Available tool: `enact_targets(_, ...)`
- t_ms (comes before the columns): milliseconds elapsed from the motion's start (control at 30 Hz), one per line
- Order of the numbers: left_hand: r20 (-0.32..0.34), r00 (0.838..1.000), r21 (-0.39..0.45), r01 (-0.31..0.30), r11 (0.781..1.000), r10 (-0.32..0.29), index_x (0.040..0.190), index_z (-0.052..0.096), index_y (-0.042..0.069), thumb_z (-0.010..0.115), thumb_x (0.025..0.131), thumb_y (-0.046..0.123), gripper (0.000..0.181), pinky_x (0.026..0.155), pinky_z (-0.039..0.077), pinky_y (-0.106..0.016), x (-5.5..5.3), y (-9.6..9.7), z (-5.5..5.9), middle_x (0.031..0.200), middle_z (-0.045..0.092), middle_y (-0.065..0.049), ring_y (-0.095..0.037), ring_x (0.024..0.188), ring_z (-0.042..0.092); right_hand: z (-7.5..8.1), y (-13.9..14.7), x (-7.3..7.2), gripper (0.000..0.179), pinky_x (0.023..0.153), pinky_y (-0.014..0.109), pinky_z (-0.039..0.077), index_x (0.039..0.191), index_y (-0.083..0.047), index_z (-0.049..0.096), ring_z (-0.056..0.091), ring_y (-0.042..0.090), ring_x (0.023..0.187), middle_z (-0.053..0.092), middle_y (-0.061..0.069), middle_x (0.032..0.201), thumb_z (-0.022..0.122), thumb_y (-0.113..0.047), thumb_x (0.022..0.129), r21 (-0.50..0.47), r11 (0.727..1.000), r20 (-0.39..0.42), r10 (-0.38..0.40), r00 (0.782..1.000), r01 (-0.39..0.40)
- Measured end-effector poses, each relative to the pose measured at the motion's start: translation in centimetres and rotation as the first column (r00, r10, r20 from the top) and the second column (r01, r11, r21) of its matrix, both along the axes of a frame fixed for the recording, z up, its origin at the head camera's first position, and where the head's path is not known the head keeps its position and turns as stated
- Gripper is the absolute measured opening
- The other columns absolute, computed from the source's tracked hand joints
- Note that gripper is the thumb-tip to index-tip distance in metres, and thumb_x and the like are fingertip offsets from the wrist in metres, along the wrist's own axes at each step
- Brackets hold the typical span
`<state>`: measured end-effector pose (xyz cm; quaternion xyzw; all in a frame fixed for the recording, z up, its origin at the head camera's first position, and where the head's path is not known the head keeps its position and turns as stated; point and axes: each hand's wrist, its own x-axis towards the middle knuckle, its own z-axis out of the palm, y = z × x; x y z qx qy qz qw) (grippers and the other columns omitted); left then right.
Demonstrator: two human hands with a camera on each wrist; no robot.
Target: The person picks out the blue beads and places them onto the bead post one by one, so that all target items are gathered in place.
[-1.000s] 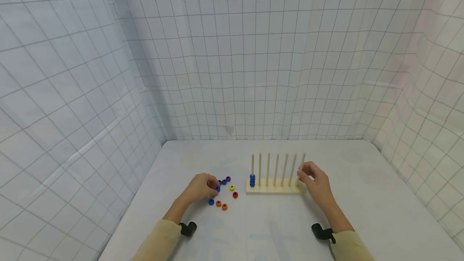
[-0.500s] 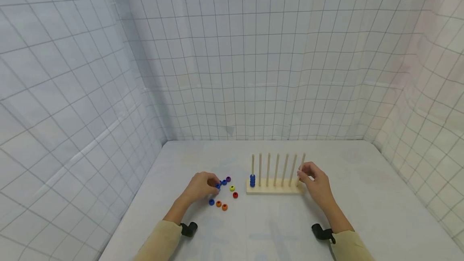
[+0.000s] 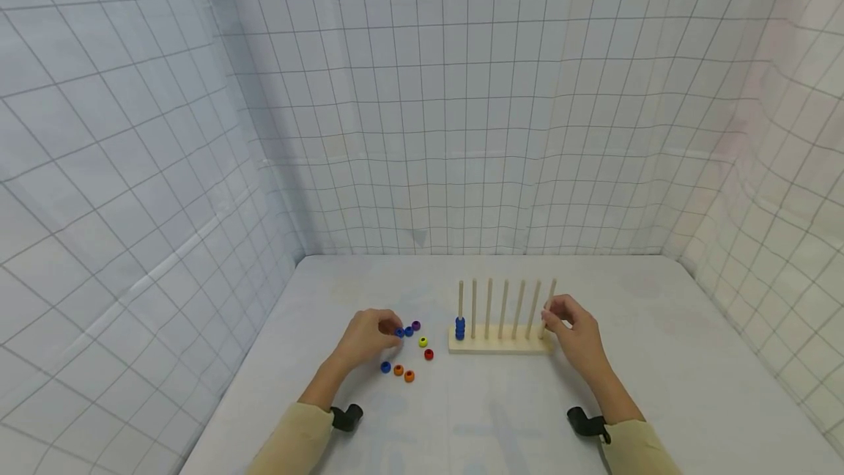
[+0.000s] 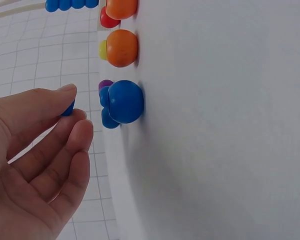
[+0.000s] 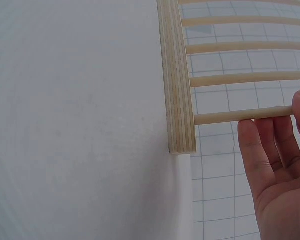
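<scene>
My left hand (image 3: 368,337) pinches a small blue bead (image 4: 68,108) between thumb and fingertips, raised off the table; most of it is hidden by the fingers. Loose blue beads (image 4: 126,102) lie just beyond the hand. A wooden peg rack (image 3: 498,347) with a row of upright pegs stands right of the beads. On its leftmost peg sits a stack of blue beads (image 3: 460,328); the other pegs are bare. My right hand (image 3: 576,332) grips the rightmost peg (image 5: 225,117) at about mid-height, between thumb and fingers.
Two orange beads (image 3: 409,376), a red bead (image 3: 429,354), a yellow bead (image 3: 423,341) and a purple bead (image 3: 416,325) lie between the left hand and the rack. Gridded white cloth walls (image 3: 455,138) enclose the white table (image 3: 488,409) at the back and sides.
My left hand has risen a little with the blue bead, which is now hidden in the head view, while a blue bead behind it shows more. The right hand and rack have stayed put.
</scene>
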<state>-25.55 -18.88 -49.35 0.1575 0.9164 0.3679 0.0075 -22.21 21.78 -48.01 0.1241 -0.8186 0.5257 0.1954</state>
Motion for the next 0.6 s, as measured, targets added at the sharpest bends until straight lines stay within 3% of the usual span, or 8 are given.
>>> enact_targets(233, -0.037, 0.999, 0.038, -0.002, 0.999, 0.003, 0.102, 0.073, 0.011, 0.081, 0.084, 0.008, 0.020, 0.070, 0.054, -0.029, 0.1, 0.5, 0.3, 0.090, 0.068, 0.004, -0.012, 0.080, 0.061, 0.1, -0.2, 0.1, 0.010, 0.074, 0.025, 0.053, 0.102, 0.000, 0.063, 0.068, 0.031, 0.085, 0.069, 0.011, 0.091, 0.068, -0.007, 0.096, 0.019, 0.999, -0.004, -0.029, 1.000, 0.029)
enact_targets(600, -0.071, 0.996, 0.062, -0.054, 0.997, 0.058, 0.105, 0.073, 0.013, 0.081, 0.085, 0.011, 0.021, 0.072, 0.055, -0.027, 0.6, 2.0, 1.3, 0.091, 0.069, 0.007, -0.012, 0.082, 0.061, 0.1, -0.2, 0.1, 0.011, 0.075, 0.025, 0.052, 0.101, 0.001, 0.063, 0.067, 0.031, 0.084, 0.069, 0.012, 0.091, 0.069, -0.007, 0.096, 0.018, 0.999, -0.002, -0.026, 1.000, 0.026)
